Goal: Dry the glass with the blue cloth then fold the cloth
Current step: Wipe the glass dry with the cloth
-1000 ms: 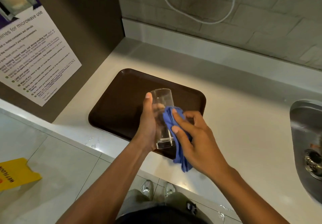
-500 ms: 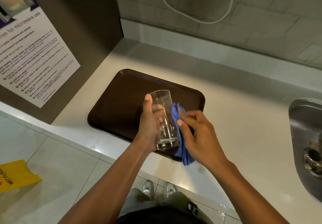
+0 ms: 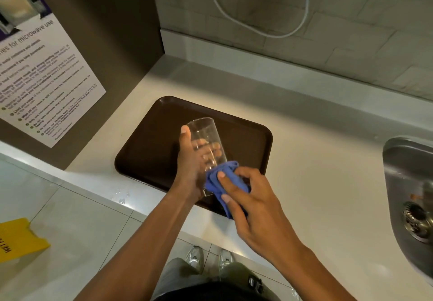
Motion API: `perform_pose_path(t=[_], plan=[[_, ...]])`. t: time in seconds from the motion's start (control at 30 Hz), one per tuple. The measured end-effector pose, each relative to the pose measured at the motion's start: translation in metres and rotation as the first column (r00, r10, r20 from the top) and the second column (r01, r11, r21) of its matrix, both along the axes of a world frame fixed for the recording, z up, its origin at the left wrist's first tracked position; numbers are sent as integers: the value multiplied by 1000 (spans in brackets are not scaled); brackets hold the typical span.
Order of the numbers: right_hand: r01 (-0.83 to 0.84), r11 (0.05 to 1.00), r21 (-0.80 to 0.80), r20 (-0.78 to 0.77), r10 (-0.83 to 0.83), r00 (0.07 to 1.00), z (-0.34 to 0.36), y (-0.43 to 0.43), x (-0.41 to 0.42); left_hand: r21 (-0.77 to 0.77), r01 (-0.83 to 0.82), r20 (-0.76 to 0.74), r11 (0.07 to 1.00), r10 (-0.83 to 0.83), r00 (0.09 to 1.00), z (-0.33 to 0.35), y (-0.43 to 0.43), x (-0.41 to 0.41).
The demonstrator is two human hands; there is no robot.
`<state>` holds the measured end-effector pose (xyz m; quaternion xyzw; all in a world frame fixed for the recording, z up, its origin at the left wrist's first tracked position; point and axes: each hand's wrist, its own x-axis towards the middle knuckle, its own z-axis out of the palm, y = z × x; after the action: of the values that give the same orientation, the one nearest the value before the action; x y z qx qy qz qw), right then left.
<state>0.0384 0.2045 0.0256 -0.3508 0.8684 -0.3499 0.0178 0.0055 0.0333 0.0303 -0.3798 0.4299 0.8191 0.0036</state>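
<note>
A yellow sign [image 3: 20, 238] lies on the tiled floor at far left, and above it a notice [image 3: 42, 71] about microwave use hangs on the dark panel. A few water drops [image 3: 120, 196] sit on the pale counter [image 3: 316, 160] near its front edge, just left of the brown tray [image 3: 152, 141]. Over the tray my left hand [image 3: 191, 162] is wrapped around the glass [image 3: 207, 141], thumb up along its left side and fingers showing through the clear wall; the glass is tilted, mouth pointing away from me, base toward me. My right hand [image 3: 253, 202] is closed on the bunched blue cloth [image 3: 222, 183] and presses it against the lower part of the glass, near the base, so the two hands are close together with cloth and glass between them. A tail of cloth hangs below my fingers over the tray's near rim. My shoes [image 3: 209, 257] show on the floor below the counter edge. On the tiled wall behind, a white cable [image 3: 257, 28] loops down. At far right is the steel sink [image 3: 407, 183] with its drain [image 3: 418, 221].
</note>
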Motion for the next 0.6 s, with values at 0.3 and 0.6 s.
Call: perform_pose_path(t=[0.3, 0.6], plan=[[-23, 1000, 21, -42, 24, 999, 3, 2, -9, 19, -24, -11, 1000, 25, 1000, 1, 1, -1], [74, 995, -65, 4, -74, 997, 5, -16, -22, 160, 97, -102, 982, -81, 991, -10, 9, 4]])
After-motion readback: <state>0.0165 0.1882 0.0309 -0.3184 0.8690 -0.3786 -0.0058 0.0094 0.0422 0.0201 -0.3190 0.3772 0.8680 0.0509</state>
